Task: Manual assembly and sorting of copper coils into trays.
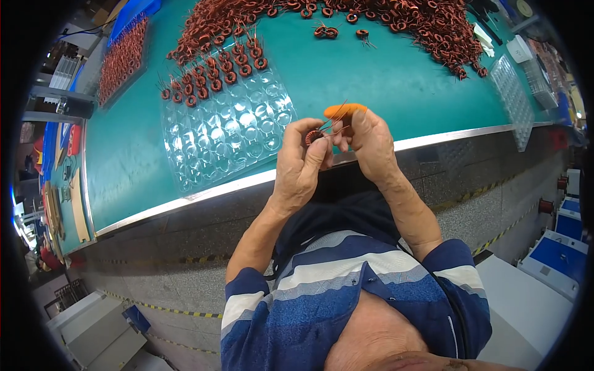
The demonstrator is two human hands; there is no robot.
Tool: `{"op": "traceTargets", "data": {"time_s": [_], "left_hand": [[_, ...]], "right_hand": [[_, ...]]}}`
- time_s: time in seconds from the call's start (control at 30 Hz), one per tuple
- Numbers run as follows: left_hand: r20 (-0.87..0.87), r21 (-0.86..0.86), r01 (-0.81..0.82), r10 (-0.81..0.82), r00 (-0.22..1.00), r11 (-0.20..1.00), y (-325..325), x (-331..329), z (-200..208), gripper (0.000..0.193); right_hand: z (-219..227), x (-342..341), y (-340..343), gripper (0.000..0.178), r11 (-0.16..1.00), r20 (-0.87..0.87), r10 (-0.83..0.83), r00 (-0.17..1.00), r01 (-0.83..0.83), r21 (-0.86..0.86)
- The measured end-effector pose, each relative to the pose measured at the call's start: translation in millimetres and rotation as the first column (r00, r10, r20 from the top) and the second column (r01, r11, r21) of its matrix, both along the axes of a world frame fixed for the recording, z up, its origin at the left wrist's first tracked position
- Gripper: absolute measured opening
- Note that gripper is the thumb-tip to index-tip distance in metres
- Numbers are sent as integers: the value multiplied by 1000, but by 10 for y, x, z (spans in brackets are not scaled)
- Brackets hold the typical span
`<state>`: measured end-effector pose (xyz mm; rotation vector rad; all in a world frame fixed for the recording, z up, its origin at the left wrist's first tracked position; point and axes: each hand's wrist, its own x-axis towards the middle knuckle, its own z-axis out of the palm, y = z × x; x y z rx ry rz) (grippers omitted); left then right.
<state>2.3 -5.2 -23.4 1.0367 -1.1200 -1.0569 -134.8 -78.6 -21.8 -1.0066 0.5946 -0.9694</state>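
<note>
- Nearest, a striped shirt [346, 290] fills the lower frame, both forearms rising from it.
- Left hand [301, 162] has its grip closed on a small copper-wound coil [314, 136], held in the air just above the worktop's [383, 80] near edge.
- Right hand [366, 139], an orange cot [344, 110] on one fingertip, pinches the coil's loose wire leads; its grip is closed on them.
- Judging by this, the step in hand looks like dressing the leads; the next move calls for a firm hold and gentle pull.
- Beyond, a clear blister tray [229, 127] lies on the worktop, its far rows filled with coils.
- Farthest, a heap of loose coils [322, 18] spreads along the back.
</note>
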Motion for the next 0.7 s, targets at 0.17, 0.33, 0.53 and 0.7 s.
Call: {"op": "traceTargets", "data": {"time_s": [0.17, 0.33, 0.53, 0.7], "left_hand": [[-237, 48, 58, -45, 970, 997, 6, 5, 48, 23], [-283, 115, 90, -54, 958, 989, 22, 73, 76, 20], [-360, 189, 75, -2, 933, 979, 19, 75, 100, 26], [-337, 205, 108, -34, 941, 973, 9, 58, 8, 26]], "right_hand": [[12, -19, -12, 46, 988, 27, 64, 998, -67, 142], [-21, -18, 26, 41, 999, -120, -48, 992, 46, -23], [-65, 27, 46, 28, 984, -234, -132, 963, 99, -147], [-77, -53, 117, 25, 935, -352, -244, 904, 122, -333]]}}
